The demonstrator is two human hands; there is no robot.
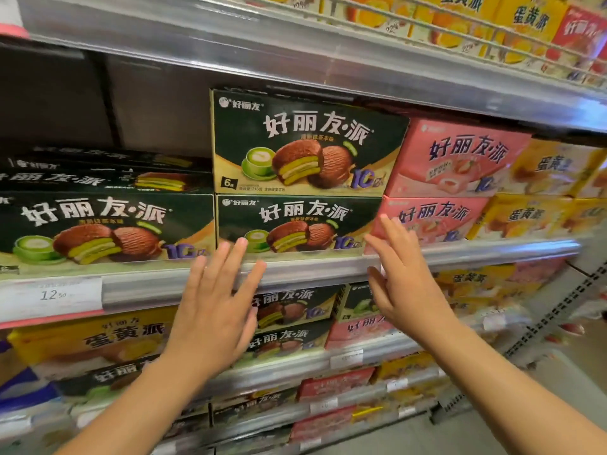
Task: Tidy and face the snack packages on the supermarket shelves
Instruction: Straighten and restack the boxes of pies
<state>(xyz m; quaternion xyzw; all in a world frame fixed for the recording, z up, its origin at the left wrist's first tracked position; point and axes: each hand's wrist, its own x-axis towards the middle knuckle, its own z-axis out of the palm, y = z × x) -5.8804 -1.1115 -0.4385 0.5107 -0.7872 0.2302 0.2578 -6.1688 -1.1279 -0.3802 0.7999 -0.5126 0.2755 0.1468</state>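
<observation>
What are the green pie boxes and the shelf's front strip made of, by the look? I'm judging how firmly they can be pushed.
The green pie boxes look like printed paperboard with a slight sheen: flat faces, crisp folded corners, soft highlights. The shelf's front strip appears to be clear glossy plastic, as it reflects light and a price label shows behind it. Both hands, left hand and right hand, are open.

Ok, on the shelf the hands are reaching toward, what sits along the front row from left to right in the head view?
Wide green box → stack of two green boxes → stack of two pink boxes → yellow boxes.
</observation>
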